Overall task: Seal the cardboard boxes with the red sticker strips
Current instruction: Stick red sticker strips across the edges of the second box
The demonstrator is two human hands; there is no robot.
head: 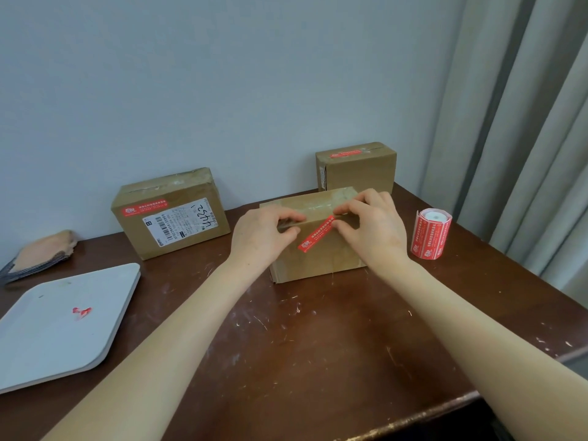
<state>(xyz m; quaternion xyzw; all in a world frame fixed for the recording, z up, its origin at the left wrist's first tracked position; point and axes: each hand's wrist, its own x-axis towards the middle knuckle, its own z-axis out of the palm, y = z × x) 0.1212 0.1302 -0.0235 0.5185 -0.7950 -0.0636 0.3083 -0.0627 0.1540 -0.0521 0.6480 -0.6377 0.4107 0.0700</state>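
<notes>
Nearest me, my left forearm point(178, 329) and right forearm point(461, 319) reach in over the scuffed brown table point(318, 361). At the fingertips, my right hand point(372, 230) pinches the upper end of a red sticker strip point(318, 234) between thumb and forefinger, right at the top front edge of the middle cardboard box point(321, 265). My left hand point(264, 230) has its fingers curled over that same edge just beside the strip, gripping the box to steady it. The strip slants down the front face; its lower end looks laid on the cardboard, and its upper end is not yet folded onto the top. I judge the step in hand to be wrapping this strip over the edge. To do it well I would draw the strip taut, square it to the edge, bend it over the corner, then rub from the fold outward so nothing lifts, with the left hand bracing the box against sliding. Farther out, the roll of red stickers point(431, 233) stands upright near the box's right side. The labelled box point(171, 214) at left and the far box point(356, 173) by the wall each already carry a red strip.
</notes>
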